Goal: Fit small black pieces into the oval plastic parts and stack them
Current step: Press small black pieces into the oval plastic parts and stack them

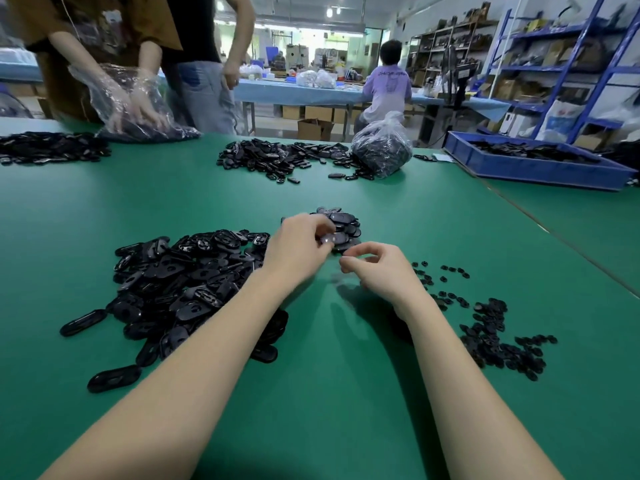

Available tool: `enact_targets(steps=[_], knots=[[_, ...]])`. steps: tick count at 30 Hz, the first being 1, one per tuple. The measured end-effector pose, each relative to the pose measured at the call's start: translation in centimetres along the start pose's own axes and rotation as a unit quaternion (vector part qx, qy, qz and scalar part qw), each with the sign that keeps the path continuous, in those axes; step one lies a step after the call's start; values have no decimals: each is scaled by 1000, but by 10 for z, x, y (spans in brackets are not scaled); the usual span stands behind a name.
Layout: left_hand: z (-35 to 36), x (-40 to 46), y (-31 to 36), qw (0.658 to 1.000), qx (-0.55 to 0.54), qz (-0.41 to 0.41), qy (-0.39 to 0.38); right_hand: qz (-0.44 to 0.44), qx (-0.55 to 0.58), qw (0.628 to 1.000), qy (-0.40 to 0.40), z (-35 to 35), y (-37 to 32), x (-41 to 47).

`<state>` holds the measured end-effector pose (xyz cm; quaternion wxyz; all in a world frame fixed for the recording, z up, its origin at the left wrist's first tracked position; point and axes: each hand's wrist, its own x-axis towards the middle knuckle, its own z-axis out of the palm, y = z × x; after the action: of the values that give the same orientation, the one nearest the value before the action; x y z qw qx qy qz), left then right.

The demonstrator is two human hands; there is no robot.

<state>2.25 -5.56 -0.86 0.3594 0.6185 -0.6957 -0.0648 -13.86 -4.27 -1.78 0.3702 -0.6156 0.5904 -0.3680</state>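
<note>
A large heap of black oval plastic parts (180, 282) lies on the green table to my left. Small black pieces (498, 337) are scattered to my right. A small stack of finished ovals (341, 221) sits just beyond my hands. My left hand (298, 247) pinches one oval part (333, 239) at the near edge of that stack. My right hand (377, 268) hovers just right of it with thumb and fingers curled together; whether a small piece is between them is hidden.
Another pile of ovals (273, 157) and a clear bag of parts (382, 150) lie at the far middle. A blue tray (533, 168) stands far right. A person in plastic gloves (135, 102) handles a bag at far left beside a further pile (52, 147).
</note>
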Motion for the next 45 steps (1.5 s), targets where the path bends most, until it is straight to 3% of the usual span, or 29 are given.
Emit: enact_targets(steps=[9, 20, 27, 34, 40, 45], knots=[[26, 71, 8, 991, 61, -111, -33, 9, -69, 996, -58, 4, 4, 1], [15, 32, -12, 997, 59, -50, 13, 10, -93, 994, -60, 5, 0, 0], [-15, 15, -35, 970, 209, -119, -37, -9, -157, 986, -61, 8, -5, -2], [-27, 8, -36, 975, 150, -152, -67, -18, -190, 980, -60, 10, -6, -4], [-28, 4, -38, 983, 122, -130, -37, -19, -188, 980, -60, 10, -5, -4], [-31, 2, -28, 991, 109, -66, 49, -21, -185, 981, -58, 10, -4, -3]])
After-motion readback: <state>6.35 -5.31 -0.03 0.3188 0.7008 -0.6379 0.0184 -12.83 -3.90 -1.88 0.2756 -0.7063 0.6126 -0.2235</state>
